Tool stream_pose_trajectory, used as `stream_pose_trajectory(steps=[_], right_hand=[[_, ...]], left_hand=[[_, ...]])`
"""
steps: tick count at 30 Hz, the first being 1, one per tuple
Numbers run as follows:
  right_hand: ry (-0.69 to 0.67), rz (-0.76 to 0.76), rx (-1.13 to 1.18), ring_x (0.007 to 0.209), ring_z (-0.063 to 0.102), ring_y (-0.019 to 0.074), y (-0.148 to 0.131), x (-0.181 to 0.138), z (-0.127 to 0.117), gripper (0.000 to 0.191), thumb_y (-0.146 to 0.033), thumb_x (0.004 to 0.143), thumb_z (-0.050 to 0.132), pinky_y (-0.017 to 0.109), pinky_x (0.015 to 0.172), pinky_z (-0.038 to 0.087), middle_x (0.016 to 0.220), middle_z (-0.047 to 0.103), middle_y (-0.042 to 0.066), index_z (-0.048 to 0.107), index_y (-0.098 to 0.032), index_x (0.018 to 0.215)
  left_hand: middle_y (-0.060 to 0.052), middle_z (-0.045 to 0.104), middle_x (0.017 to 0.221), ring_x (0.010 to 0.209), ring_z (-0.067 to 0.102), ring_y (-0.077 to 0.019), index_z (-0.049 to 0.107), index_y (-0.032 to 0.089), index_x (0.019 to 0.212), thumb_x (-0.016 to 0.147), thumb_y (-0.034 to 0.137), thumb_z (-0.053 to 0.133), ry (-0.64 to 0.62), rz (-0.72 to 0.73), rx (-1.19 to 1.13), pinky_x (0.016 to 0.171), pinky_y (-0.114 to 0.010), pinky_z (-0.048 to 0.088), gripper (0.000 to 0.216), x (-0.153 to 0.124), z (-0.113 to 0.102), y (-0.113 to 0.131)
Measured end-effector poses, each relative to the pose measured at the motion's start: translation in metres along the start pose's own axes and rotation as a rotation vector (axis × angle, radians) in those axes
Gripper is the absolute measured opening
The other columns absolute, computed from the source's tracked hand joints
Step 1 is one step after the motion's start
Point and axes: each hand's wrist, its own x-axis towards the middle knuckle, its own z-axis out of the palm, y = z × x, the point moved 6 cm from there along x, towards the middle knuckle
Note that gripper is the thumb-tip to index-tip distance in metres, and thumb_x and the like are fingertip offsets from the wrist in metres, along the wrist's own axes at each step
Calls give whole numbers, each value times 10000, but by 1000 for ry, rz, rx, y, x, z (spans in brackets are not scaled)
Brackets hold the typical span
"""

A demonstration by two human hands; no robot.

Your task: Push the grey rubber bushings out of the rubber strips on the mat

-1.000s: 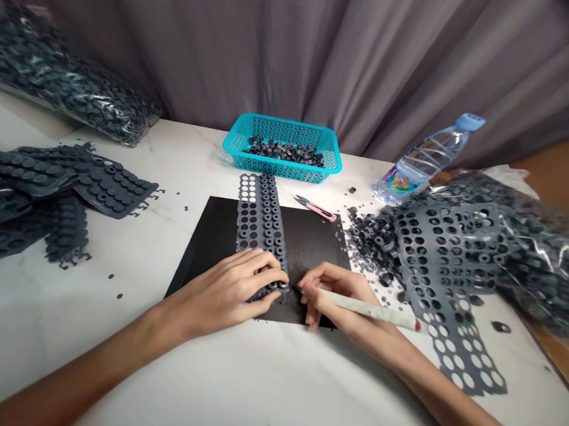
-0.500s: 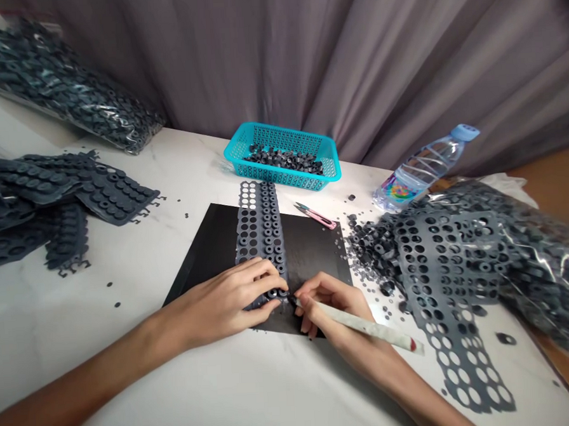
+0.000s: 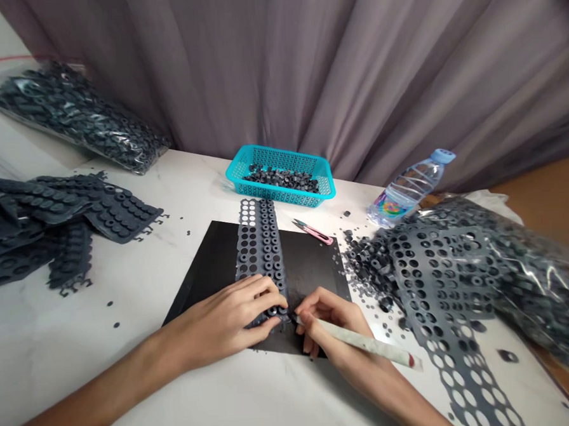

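Note:
A dark grey rubber sheet (image 3: pixel 271 239) with rows of ring-shaped parts and punched holes lies lengthwise on a black mat (image 3: pixel 206 268). My left hand (image 3: pixel 244 310) rests over its near end, fingers bent and pressing it down between thumb and fingertips. Pinched in my right hand (image 3: pixel 331 322) is a pen-like tool (image 3: pixel 367 342) with a whitish wrapped handle and a red spot at its back end. Its dark tip meets the sheet's right edge, close to my left fingertips; the exact contact is too small to make out.
Behind the mat stands a turquoise basket (image 3: pixel 328 186) of small dark parts. Pink-handled snips (image 3: pixel 314 232) lie at the mat's edge. To the right are loose rings (image 3: pixel 370 259), a punched-out sheet (image 3: pixel 435 281), a bottle (image 3: pixel 407 187) and a filled bag (image 3: pixel 541 288). More sheets (image 3: pixel 117 212) and a bag (image 3: pixel 83 115) lie left.
The camera has tilted slightly upward, so the whole scene sits lower in the picture. Both hands keep nearly the same pose on the sheet and the tool.

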Motion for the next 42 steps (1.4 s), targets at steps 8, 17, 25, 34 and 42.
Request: stream_pose_trajectory(steps=[8, 17, 25, 34, 42], right_hand=[[-6, -9, -1, 581, 620, 135, 2, 1, 1, 125, -309, 923, 638, 225, 526, 506, 711, 650, 2, 626, -188, 890], [7, -10, -33, 554, 605, 137, -1, 3, 3, 116, -310, 897, 635, 219, 504, 486, 658, 629, -14, 609, -200, 871], [5, -48, -159, 576, 561, 138, -1, -2, 4, 116, -278, 943, 566, 233, 541, 411, 642, 611, -19, 581, -205, 854], [56, -82, -212, 552, 491, 142, -3, -2, 5, 210, -344, 953, 570, 258, 512, 341, 598, 506, -41, 523, -236, 779], [-7, -20, 122, 514, 557, 100, 14, 7, -1, 274, -459, 992, 607, 200, 467, 436, 737, 645, -6, 587, -199, 906]], left_hand=[[-37, 628, 1158, 1120, 624, -197, 612, 229, 1232, 1031, 169, 566, 16, 4, -3, 1005, -343, 480, 214, 1, -2, 3], [-22, 624, 1149, 1110, 616, -188, 599, 230, 1221, 1040, 179, 559, 10, 1, 25, 1003, -335, 466, 192, 2, -1, 2], [-45, 628, 1068, 941, 602, -223, 604, 211, 1131, 1062, 150, 478, 50, 87, 355, 893, -393, 470, 156, 1, 11, 11], [-21, 643, 934, 897, 644, -167, 588, 232, 1032, 1083, 295, 496, 637, -164, -267, 824, -298, 531, 123, -7, -36, 4], [-99, 744, 1159, 1041, 708, -178, 668, 181, 1149, 1013, 436, 644, 382, -492, -1153, 989, -318, 567, 290, -2, -13, -13]])
